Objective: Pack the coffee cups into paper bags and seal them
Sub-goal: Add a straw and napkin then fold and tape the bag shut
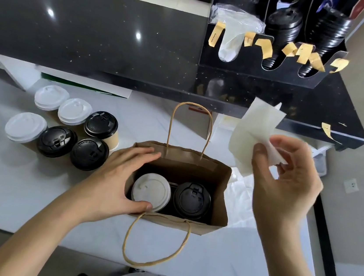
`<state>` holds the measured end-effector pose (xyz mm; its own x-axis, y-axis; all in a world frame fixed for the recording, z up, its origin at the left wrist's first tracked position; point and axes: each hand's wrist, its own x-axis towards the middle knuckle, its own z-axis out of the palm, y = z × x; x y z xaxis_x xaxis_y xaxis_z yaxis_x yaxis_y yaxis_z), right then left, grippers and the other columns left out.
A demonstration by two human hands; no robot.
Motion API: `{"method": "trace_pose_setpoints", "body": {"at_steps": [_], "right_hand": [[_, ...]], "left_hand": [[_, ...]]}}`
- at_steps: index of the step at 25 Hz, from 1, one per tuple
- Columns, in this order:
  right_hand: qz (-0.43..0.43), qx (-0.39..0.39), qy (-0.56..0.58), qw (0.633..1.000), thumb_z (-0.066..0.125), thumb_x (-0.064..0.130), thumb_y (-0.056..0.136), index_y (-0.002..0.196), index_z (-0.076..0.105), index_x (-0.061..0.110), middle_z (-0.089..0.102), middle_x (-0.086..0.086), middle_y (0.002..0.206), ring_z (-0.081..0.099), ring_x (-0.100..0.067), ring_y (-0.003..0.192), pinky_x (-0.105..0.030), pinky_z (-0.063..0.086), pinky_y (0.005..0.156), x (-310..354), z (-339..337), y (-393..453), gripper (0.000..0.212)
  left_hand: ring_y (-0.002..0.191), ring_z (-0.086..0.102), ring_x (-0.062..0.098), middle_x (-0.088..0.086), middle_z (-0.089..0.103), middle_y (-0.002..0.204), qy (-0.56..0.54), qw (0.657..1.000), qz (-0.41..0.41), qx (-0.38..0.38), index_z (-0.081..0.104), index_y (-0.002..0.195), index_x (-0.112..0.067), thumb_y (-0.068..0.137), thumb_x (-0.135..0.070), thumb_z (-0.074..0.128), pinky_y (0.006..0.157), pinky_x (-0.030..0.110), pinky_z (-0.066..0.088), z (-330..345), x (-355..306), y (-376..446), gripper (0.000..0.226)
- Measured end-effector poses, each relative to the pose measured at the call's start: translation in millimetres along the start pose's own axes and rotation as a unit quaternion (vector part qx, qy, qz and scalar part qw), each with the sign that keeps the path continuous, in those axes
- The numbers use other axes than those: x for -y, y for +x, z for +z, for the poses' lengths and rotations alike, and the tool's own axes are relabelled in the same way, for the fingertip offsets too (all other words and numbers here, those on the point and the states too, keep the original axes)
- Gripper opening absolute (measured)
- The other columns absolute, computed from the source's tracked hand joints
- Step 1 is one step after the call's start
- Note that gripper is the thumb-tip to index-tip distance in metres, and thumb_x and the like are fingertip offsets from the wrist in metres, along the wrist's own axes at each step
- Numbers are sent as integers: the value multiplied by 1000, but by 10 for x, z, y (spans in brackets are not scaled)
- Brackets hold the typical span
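Note:
A brown paper bag [221,179] stands open on the white counter, both twine handles spread apart. Inside it sit a white-lidded cup [151,191] on the left and a black-lidded cup [191,200] on the right. My left hand [120,180] grips the bag's left side, fingers along the far rim and thumb on the near rim beside the white lid. My right hand [286,180] is raised to the right of the bag and pinches a white paper napkin [252,132] between thumb and fingers.
Several more cups, some white-lidded [51,97] and some black-lidded [89,153], cluster left of the bag. A black raised counter [97,35] runs behind. On it stands a black lid holder [272,64] with tan sticker strips [264,47] hanging from its front edge.

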<state>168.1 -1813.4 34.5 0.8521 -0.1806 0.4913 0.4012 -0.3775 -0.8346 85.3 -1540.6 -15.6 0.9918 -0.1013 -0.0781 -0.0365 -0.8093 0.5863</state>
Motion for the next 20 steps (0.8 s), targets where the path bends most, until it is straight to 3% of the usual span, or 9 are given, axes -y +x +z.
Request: {"method": "trace_pose_setpoints", "body": {"at_steps": [3,8,10,13,15,18,20], "right_hand": [[-141,88,-27,986,71,-8,80,92,70,10,66,0,92,63,-12,87,-22,48,76,113,112,-158,21],[-258,306,-100,911,74,-2,74,92,74,15,67,3,93,60,-24,84,-36,47,75,-51,346,-321,25],[-263,368,-136,881,74,-3,69,90,73,18,65,4,90,59,-25,83,-34,46,75,-105,419,-345,29],[-258,427,-201,843,77,-5,60,84,73,21,64,3,82,60,-25,75,-34,48,67,-152,502,-350,35],[-249,445,-234,828,78,-5,56,79,75,23,64,2,78,63,-26,71,-35,50,62,-165,543,-355,36],[-207,502,-249,802,74,0,72,91,78,25,69,3,89,67,-25,81,-34,52,70,-139,578,-368,32],[-137,559,-256,776,69,14,85,105,75,31,70,8,100,65,-18,93,-28,49,78,-140,562,-381,27]], "left_hand": [[144,15,-12,-40,23,150,-6,1000,-7,-5,30,149,-57,65,-47,91,112,8,14,1,-3,5,104],[141,22,-9,-40,26,150,-17,1000,-4,-10,19,153,-55,62,-50,90,113,15,24,-21,-17,14,116],[139,16,-15,-41,22,150,-38,999,-19,-8,10,155,-57,62,-52,90,110,10,20,-13,-29,-4,123],[145,15,-10,-33,23,157,-51,999,-17,-6,8,156,-55,61,-60,86,116,20,22,0,-9,-12,123],[146,15,-8,-31,25,158,-49,999,-17,-5,11,156,-54,64,-53,89,117,22,21,-8,-2,-13,121],[145,12,-12,-37,20,157,-37,999,-11,-6,17,156,-52,66,-47,91,116,14,17,-4,20,-18,117],[143,10,-16,-43,17,153,-35,999,-8,-8,19,155,-52,67,-45,91,110,3,12,-1,19,-20,114]]}}
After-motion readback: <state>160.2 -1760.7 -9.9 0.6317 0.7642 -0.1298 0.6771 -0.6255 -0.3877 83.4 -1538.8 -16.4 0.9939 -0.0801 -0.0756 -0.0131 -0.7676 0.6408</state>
